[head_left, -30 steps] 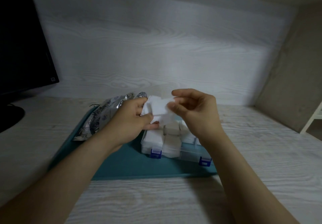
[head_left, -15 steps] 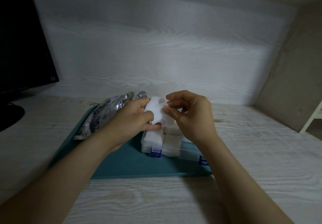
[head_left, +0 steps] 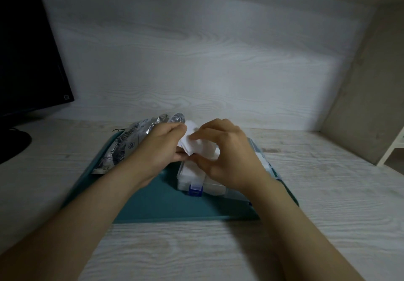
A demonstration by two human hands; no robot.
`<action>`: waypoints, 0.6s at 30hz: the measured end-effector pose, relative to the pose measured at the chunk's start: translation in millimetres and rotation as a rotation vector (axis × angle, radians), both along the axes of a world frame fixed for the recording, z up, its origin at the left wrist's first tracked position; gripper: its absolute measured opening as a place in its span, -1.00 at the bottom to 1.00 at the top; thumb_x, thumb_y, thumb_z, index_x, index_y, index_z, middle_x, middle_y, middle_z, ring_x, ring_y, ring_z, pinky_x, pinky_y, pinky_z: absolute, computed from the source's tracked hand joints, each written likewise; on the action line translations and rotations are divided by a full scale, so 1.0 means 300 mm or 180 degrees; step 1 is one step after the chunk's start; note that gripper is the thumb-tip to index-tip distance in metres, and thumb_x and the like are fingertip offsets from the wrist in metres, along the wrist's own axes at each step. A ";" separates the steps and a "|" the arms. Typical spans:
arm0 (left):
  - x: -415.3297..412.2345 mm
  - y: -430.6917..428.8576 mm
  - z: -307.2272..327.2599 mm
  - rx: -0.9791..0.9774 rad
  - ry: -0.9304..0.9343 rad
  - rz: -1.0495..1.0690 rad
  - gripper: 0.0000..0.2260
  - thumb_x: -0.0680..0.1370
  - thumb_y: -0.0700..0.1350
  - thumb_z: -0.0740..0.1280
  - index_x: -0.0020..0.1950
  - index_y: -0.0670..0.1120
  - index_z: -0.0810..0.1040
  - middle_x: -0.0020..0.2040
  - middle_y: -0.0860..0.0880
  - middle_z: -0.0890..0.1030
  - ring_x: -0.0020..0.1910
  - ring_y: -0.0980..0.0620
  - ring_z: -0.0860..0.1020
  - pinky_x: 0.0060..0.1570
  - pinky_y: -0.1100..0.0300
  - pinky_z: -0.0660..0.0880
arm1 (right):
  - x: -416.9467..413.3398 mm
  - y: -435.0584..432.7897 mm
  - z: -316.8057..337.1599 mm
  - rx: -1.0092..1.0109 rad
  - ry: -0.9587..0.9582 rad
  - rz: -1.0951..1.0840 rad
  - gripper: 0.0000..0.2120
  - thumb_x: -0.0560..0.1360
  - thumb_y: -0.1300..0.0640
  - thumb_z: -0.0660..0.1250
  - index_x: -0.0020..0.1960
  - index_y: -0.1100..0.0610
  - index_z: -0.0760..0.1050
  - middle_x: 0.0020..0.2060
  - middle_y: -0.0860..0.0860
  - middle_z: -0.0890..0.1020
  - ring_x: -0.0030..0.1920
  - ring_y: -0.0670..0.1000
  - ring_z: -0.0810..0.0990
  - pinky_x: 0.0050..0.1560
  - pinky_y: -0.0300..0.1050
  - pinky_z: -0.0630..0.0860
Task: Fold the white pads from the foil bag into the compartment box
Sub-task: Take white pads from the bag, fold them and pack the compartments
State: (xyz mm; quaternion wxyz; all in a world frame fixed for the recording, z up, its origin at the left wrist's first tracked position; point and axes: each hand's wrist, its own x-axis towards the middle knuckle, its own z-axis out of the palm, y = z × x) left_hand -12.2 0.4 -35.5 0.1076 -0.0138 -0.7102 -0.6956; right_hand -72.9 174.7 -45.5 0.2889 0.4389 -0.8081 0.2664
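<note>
Nearest, below our wrists, we see the teal tray [head_left: 166,202] on the pale table [head_left: 328,193]. Just under our right hand [head_left: 227,156] sits the compartment box [head_left: 188,171], its cells showing white. Above it both hands pinch one white pad [head_left: 192,147], our left hand [head_left: 161,147] at its left edge. Beyond the left hand lies the foil bag [head_left: 126,147], and farther left a dark monitor [head_left: 28,51].

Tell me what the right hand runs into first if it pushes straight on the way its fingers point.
The right hand points its fingers leftward. They pinch the white pad, so that comes first; just beyond it is the left hand, likely met next, though depth is unclear.
</note>
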 end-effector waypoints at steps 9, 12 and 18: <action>0.000 0.004 0.000 0.0302 -0.0120 -0.0176 -0.67 0.79 -0.09 0.14 0.24 -0.28 0.61 0.08 -0.26 0.74 0.07 -0.18 0.75 0.15 -0.06 0.68 | 0.007 0.013 0.024 -0.0496 -0.0771 0.0157 -0.87 0.63 0.04 0.43 0.10 0.00 0.75 -0.06 -0.18 0.76 -0.04 -0.21 0.69 -0.02 -0.35 0.52; 0.002 0.011 0.000 0.0348 -0.0032 -0.0320 -0.66 0.78 -0.04 0.17 0.26 -0.24 0.62 0.09 -0.24 0.75 0.10 -0.16 0.75 0.14 0.00 0.68 | -0.005 0.017 0.028 -0.0838 -0.1078 0.0091 -0.86 0.65 0.09 0.40 0.10 0.08 0.73 -0.10 -0.14 0.77 -0.08 -0.20 0.71 -0.06 -0.16 0.64; -0.002 -0.006 -0.023 -0.0440 0.0278 -0.0239 -0.77 0.62 -0.15 0.46 0.28 -0.09 0.67 0.11 -0.07 0.76 0.14 -0.04 0.73 0.11 0.06 0.69 | -0.002 0.023 0.030 -0.1279 -0.1629 0.0345 -0.89 0.66 0.18 0.38 0.13 0.12 0.68 -0.19 0.01 0.77 -0.16 0.05 0.76 -0.09 0.14 0.70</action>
